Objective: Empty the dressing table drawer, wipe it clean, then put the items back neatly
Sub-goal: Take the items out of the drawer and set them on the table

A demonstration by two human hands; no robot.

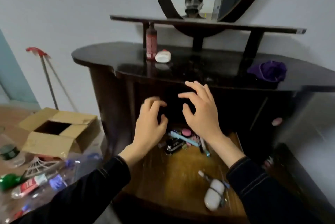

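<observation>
My left hand point(150, 124) and right hand point(201, 115) hover side by side above the back of the pulled-out brown wooden drawer point(172, 174). They do not touch each other. On both hands the fingers are spread apart and loosely curled, and they hold nothing.

Below my palms, at the back of the drawer, lies a small heap of things. In it are a shiny black key-like object point(172, 145), a light blue pen point(183, 138) lying slantwise, and a round pink item point(187, 131). The rest of the heap is too blurred to tell. Near the drawer's front right corner lies a white oval case point(213, 196). The middle of the drawer floor is bare wood.

Above the drawer runs the dark glossy bench point(199, 68). A tall red-brown bottle point(151, 46) stands on it above the drawer's left side, with a small white jar point(163, 56) lying just beside it. A crumpled purple cloth point(268, 70) sits on the bench well to the drawer's right.

On the floor left of the drawer stands an open brown cardboard box point(54, 138). Clear plastic bottles point(54, 182) lie in front of it.
</observation>
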